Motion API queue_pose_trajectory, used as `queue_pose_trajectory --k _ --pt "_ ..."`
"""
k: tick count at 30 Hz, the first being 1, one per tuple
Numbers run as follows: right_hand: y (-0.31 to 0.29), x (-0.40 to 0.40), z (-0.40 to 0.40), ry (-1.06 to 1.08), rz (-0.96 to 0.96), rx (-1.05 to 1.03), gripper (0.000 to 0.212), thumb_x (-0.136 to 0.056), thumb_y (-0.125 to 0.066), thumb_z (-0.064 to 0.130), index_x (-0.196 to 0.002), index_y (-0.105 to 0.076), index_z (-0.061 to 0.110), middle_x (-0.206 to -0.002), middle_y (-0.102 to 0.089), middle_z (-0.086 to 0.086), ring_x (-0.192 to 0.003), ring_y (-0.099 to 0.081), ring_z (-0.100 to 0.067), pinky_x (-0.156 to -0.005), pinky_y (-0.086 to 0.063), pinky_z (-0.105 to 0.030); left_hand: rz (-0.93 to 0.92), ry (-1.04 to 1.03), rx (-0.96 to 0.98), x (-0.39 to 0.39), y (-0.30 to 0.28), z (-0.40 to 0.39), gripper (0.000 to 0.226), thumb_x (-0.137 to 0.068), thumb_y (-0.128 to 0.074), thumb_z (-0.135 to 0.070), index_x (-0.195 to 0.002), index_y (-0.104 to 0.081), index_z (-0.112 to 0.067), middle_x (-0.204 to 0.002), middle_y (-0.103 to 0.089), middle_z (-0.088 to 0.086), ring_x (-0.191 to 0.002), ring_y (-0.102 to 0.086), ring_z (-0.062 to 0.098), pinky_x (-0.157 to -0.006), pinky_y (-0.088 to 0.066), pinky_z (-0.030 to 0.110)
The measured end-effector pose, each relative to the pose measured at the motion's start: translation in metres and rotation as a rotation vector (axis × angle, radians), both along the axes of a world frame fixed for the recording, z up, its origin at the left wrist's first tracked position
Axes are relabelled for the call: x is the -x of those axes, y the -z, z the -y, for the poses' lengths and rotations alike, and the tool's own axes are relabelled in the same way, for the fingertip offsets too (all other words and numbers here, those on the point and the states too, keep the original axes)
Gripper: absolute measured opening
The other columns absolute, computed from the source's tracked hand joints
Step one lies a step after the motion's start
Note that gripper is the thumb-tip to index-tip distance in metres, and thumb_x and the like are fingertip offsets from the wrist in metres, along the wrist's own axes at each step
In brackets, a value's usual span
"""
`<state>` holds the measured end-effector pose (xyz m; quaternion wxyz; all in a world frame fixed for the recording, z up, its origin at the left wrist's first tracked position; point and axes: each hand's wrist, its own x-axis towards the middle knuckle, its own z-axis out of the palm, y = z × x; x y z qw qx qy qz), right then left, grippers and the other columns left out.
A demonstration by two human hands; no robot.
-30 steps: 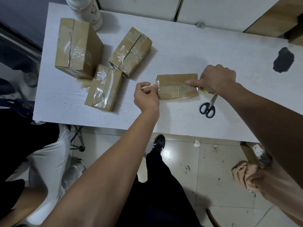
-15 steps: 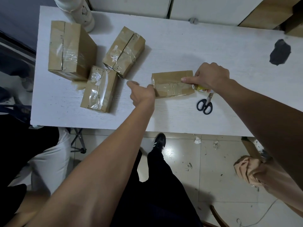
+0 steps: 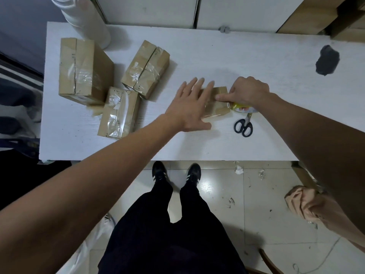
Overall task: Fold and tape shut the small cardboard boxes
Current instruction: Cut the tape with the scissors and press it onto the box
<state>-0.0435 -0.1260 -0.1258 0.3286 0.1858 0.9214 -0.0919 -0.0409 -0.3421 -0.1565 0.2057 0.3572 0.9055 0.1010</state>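
Note:
A small cardboard box [image 3: 218,104] lies in the middle of the white table [image 3: 237,56]. My left hand [image 3: 192,104] lies flat over its left part with fingers spread and straight. My right hand [image 3: 246,91] is curled round a tape roll [image 3: 244,107] with a yellow core at the box's right end, and its index finger points onto the box top. Clear tape shines across the box.
Three taped cardboard boxes [image 3: 84,69] [image 3: 146,68] [image 3: 119,112] lie at the left of the table. Black-handled scissors [image 3: 244,126] lie just in front of the tape roll. A white cylinder [image 3: 87,20] stands at the back left. A dark patch [image 3: 326,60] marks the far right.
My left hand let go of the tape end at the box's left edge, opened, and moved flat onto the box top. The right hand stayed at the right end with the roll.

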Motion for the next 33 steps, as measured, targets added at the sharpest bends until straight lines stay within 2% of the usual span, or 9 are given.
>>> queue_pose_trajectory --k 2,7,12,15,20,23,26,29,33 --pt "0.000 -0.001 0.000 0.007 -0.006 0.004 0.075 -0.073 -0.059 0.089 -0.085 -0.076 0.016 -0.080 -0.067 -0.001 -0.082 -0.065 -0.025 -0.067 -0.041 -0.033 -0.087 0.065 0.124 -0.008 0.016 -0.016 0.135 -0.069 -0.067 -0.081 -0.164 0.002 -0.014 -0.164 -0.021 0.018 -0.150 -0.022 0.038 -0.126 -0.014 0.053" --pt "-0.022 -0.015 -0.007 -0.069 0.010 0.129 0.065 -0.077 -0.059 0.081 -0.072 -0.071 0.016 -0.062 -0.064 -0.002 -0.073 -0.067 -0.029 -0.060 -0.045 -0.033 -0.239 0.032 -0.078 -0.014 0.010 -0.020 0.102 -0.076 -0.072 -0.061 -0.159 -0.024 -0.025 -0.127 -0.049 0.011 -0.109 -0.048 0.033 -0.091 -0.041 0.046" --pt "-0.097 -0.037 -0.020 -0.064 -0.021 0.737 0.031 -0.089 -0.070 0.050 -0.116 -0.074 0.036 -0.100 -0.077 -0.007 -0.085 -0.074 -0.029 -0.083 -0.057 -0.036 -0.164 0.097 -0.289 -0.011 -0.045 0.043 0.087 -0.089 -0.059 -0.064 -0.163 -0.024 -0.034 -0.125 -0.046 0.015 -0.106 -0.045 0.035 -0.095 -0.043 0.050" --pt "-0.135 -0.049 -0.011 -0.011 -0.077 0.882 0.036 -0.092 -0.071 0.036 -0.128 -0.065 0.036 -0.084 -0.077 -0.013 -0.066 -0.065 -0.022 -0.062 -0.049 -0.020 -0.113 0.149 -0.343 -0.023 -0.087 0.070 0.072 -0.094 -0.059 -0.061 -0.158 -0.035 -0.038 -0.129 -0.045 0.020 -0.109 -0.045 0.037 -0.102 -0.039 0.047" --pt "-0.159 -0.059 0.008 -0.163 -0.178 0.556 0.035 -0.079 -0.077 0.058 -0.094 -0.066 0.029 -0.067 -0.067 0.006 -0.062 -0.055 -0.004 -0.059 -0.038 -0.028 -0.132 0.138 -0.370 -0.039 -0.128 0.087 0.063 -0.095 -0.064 -0.055 -0.153 -0.041 -0.043 -0.126 -0.045 0.020 -0.109 -0.043 0.035 -0.103 -0.040 0.045" --pt "-0.159 -0.060 0.022 -0.159 -0.215 0.303 0.056 -0.068 -0.070 0.080 -0.085 -0.061 0.027 -0.084 -0.059 0.003 -0.088 -0.052 -0.014 -0.064 -0.036 -0.033 -0.138 0.098 -0.354 -0.043 -0.133 0.093 0.063 -0.094 -0.065 -0.054 -0.152 -0.043 -0.043 -0.126 -0.045 0.020 -0.112 -0.043 0.036 -0.102 -0.042 0.048" --pt "-0.163 -0.064 0.026 -0.230 -0.229 0.172 0.069 -0.067 -0.054 0.090 -0.077 -0.059 0.022 -0.074 -0.054 -0.001 -0.081 -0.046 -0.021 -0.065 -0.028 -0.036 -0.126 0.078 -0.387 -0.048 -0.135 0.100 0.064 -0.094 -0.065 -0.054 -0.152 -0.042 -0.043 -0.124 -0.044 0.020 -0.115 -0.043 0.037 -0.101 -0.043 0.048" --pt "-0.175 -0.071 0.020 -0.200 -0.288 0.358 0.078 -0.077 -0.063 0.082 -0.066 -0.052 0.005 -0.059 -0.037 -0.005 -0.061 -0.037 -0.018 -0.060 -0.024 -0.034 -0.084 0.060 -0.432 -0.060 -0.141 0.107 0.068 -0.092 -0.065 -0.056 -0.153 -0.040 -0.043 -0.120 -0.040 0.018 -0.116 -0.042 0.033 -0.099 -0.043 0.041" --pt "-0.191 -0.085 0.008 -0.045 -0.135 0.831 0.049 -0.084 -0.077 0.050 -0.059 -0.052 0.016 -0.059 -0.039 0.004 -0.053 -0.042 -0.011 -0.053 -0.031 -0.018 -0.059 0.072 -0.450 -0.072 -0.149 0.116 0.073 -0.087 -0.068 -0.056 -0.153 -0.038 -0.043 -0.113 -0.035 0.012 -0.109 -0.040 0.028 -0.091 -0.040 0.031"
